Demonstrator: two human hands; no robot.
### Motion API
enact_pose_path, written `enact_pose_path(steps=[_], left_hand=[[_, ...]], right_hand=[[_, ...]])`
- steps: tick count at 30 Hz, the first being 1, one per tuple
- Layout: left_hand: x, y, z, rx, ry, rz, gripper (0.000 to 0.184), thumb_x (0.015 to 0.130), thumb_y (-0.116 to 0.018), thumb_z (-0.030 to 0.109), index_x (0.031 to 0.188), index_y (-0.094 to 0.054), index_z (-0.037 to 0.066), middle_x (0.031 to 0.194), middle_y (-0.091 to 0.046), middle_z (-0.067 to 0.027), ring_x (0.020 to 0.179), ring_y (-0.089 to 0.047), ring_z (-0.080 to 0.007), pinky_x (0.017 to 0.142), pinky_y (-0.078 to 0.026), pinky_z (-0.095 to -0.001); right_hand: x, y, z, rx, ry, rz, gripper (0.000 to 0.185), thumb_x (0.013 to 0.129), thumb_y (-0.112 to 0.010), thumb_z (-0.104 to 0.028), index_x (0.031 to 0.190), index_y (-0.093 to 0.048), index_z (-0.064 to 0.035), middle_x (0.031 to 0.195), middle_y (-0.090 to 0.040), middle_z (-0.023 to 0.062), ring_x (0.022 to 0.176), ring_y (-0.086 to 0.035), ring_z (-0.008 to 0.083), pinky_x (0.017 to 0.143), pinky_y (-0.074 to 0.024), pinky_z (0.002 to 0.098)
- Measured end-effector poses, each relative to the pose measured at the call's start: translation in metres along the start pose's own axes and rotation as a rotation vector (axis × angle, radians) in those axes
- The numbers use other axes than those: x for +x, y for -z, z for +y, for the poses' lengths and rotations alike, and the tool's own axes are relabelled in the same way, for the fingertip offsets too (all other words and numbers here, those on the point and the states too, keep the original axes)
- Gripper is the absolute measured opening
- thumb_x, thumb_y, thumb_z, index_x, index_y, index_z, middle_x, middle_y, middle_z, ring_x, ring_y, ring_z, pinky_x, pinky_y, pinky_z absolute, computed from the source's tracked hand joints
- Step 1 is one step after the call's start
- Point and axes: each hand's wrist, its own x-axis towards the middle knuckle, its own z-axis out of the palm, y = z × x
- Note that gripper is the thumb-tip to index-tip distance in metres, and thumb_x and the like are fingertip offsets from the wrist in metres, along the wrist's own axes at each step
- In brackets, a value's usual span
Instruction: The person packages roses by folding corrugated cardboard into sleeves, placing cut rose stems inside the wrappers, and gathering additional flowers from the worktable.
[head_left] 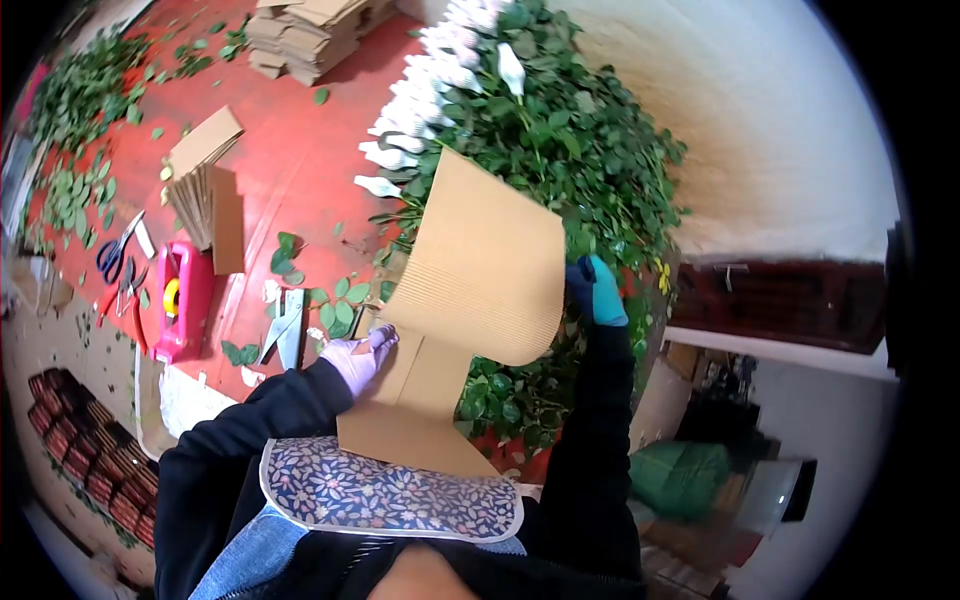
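A large folded piece of corrugated cardboard (480,270) stands open in front of my body, its lower flap over the floral apron (390,492). My left hand (358,360), in a light purple glove, is closed on the cardboard's left edge near the fold. At the right edge of the upper panel is my right hand (598,290), in a teal and dark blue glove, its fingers bent and mostly hidden. Behind the cardboard lies a big heap of leafy green stems (590,130), with white-wrapped flower heads (425,95) along its left side.
On the red table (290,150) are a grey stapler (285,328), a pink tape dispenser (185,300), scissors (120,248), red-handled pliers (128,290), folded cardboard pieces (210,205), loose leaves and a cardboard stack (300,45). A pale wall (770,130) rises at the right.
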Motion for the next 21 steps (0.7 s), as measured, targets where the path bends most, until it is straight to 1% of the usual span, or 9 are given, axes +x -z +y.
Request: enact_pose_path(steps=[1,3,4,6,8,12,16,20,21], left_hand=[[0.002,0.006,0.004,0.022,0.053,-0.093,0.084,0.073,-0.078,0.022,0.145,-0.038,0.003,0.141,-0.045,-0.0161,0.101,-0.065,-0.0316,0.085,-0.055,-0.0388],[0.003,0.006,0.003,0.032,0.104,-0.158,0.086,0.073,-0.078,0.023,0.146,-0.037,0.003,0.144,-0.042,-0.0155,0.107,-0.062,-0.0319,0.088,-0.053,-0.0393],[0.004,0.006,0.002,0.035,0.111,-0.175,0.086,0.073,-0.077,0.024,0.146,-0.036,0.004,0.145,-0.041,-0.0152,0.110,-0.060,-0.0321,0.089,-0.053,-0.0397],[0.006,0.007,0.002,0.042,0.123,-0.209,0.087,0.074,-0.077,0.024,0.147,-0.035,0.004,0.147,-0.039,-0.0146,0.116,-0.058,-0.0325,0.091,-0.052,-0.0405],[0.004,0.006,-0.001,0.122,0.101,-0.184,0.088,0.074,-0.078,0.026,0.148,-0.035,0.005,0.147,-0.039,-0.0142,0.118,-0.057,-0.0330,0.092,-0.052,-0.0404],[0.003,0.018,0.005,0.222,0.001,-0.141,0.090,0.074,-0.078,0.028,0.148,-0.034,0.006,0.147,-0.039,-0.0139,0.120,-0.055,-0.0334,0.094,-0.051,-0.0406],[0.001,0.021,0.006,0.240,-0.005,-0.122,0.088,0.073,-0.079,0.029,0.147,-0.036,0.005,0.147,-0.039,-0.0138,0.121,-0.055,-0.0328,0.095,-0.051,-0.0404],[0.004,0.025,0.006,0.258,0.002,-0.126,0.086,0.073,-0.079,0.029,0.145,-0.039,0.005,0.147,-0.039,-0.0131,0.121,-0.055,-0.0323,0.095,-0.051,-0.0403],[0.003,0.025,0.007,0.241,0.015,-0.132,0.086,0.072,-0.079,0.029,0.145,-0.039,0.005,0.147,-0.039,-0.0128,0.120,-0.055,-0.0322,0.095,-0.051,-0.0405]], right_hand=[[-0.002,0.003,-0.010,0.073,0.022,0.026,0.012,0.092,-0.064,-0.012,0.099,-0.065,-0.0016,0.079,-0.062,0.0020,0.072,-0.056,0.0161,0.064,-0.0450,0.0356],[-0.005,-0.014,-0.061,-0.579,0.475,0.347,0.014,0.090,-0.067,-0.016,0.091,-0.061,-0.0032,0.072,-0.056,0.0092,0.067,-0.055,0.0245,0.062,-0.0431,0.0394],[0.005,0.002,-0.048,-0.693,0.408,0.371,0.020,0.088,-0.067,-0.023,0.087,-0.059,-0.0052,0.073,-0.056,0.0167,0.069,-0.056,0.0349,0.064,-0.0444,0.0440],[0.003,-0.003,-0.074,-0.981,0.431,0.439,0.022,0.088,-0.066,-0.026,0.089,-0.061,-0.0052,0.080,-0.060,0.0179,0.076,-0.060,0.0382,0.067,-0.0461,0.0472],[0.015,0.012,-0.062,-1.115,0.303,0.150,0.028,0.086,-0.066,-0.031,0.099,-0.063,-0.0068,0.088,-0.064,0.0192,0.084,-0.062,0.0404,0.071,-0.0486,0.0477],[0.018,0.022,-0.059,-1.312,0.014,0.068,0.022,0.089,-0.059,-0.030,0.101,-0.068,-0.0132,0.100,-0.069,0.0122,0.090,-0.066,0.0350,0.077,-0.0521,0.0458],[-0.003,0.026,-0.051,-1.131,0.121,0.166,0.022,0.090,-0.058,-0.025,0.106,-0.066,-0.0128,0.103,-0.069,0.0134,0.093,-0.066,0.0348,0.081,-0.0516,0.0453],[0.011,0.033,-0.008,-1.455,-0.011,0.104,0.038,0.089,-0.063,-0.034,0.120,-0.063,-0.0104,0.102,-0.068,0.0161,0.099,-0.064,0.0356,0.081,-0.0502,0.0474],[0.010,0.023,-0.021,-1.262,0.058,0.248,0.038,0.089,-0.061,-0.035,0.118,-0.063,-0.0097,0.103,-0.068,0.0167,0.099,-0.064,0.0352,0.084,-0.0499,0.0463]])
